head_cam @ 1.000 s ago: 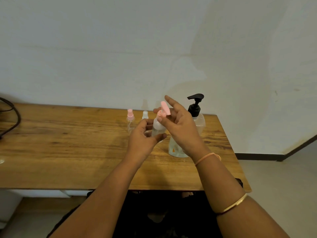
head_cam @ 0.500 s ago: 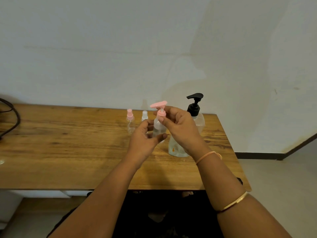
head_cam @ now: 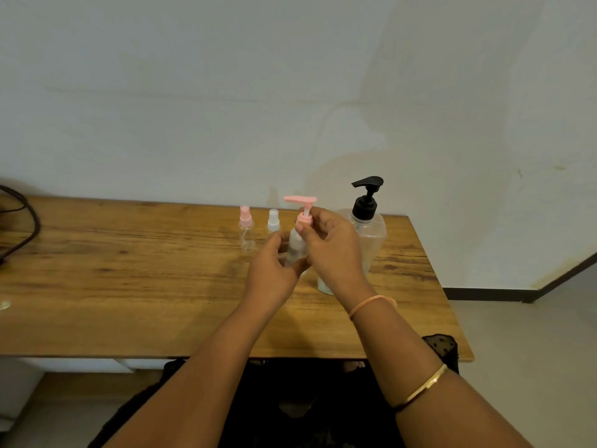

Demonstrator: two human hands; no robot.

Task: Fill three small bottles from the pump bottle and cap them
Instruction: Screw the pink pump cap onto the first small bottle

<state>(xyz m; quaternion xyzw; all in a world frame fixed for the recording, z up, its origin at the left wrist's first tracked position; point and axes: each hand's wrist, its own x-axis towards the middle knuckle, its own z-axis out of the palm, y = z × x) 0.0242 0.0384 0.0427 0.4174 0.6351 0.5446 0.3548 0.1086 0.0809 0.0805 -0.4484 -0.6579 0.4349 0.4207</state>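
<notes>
Left hand [head_cam: 274,270] grips small bottle [head_cam: 297,247]; right hand [head_cam: 329,247] pinches its pink cap [head_cam: 303,218].

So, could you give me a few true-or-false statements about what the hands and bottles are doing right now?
1. The left hand grips the body of a small bottle. True.
2. The right hand pinches the collar of that bottle's pink pump top. True.
3. The big pump bottle has a pink head. False: its head is black.
4. The pink-capped bottle and the white-capped bottle lie on their sides. False: both stand upright on the table.
</notes>
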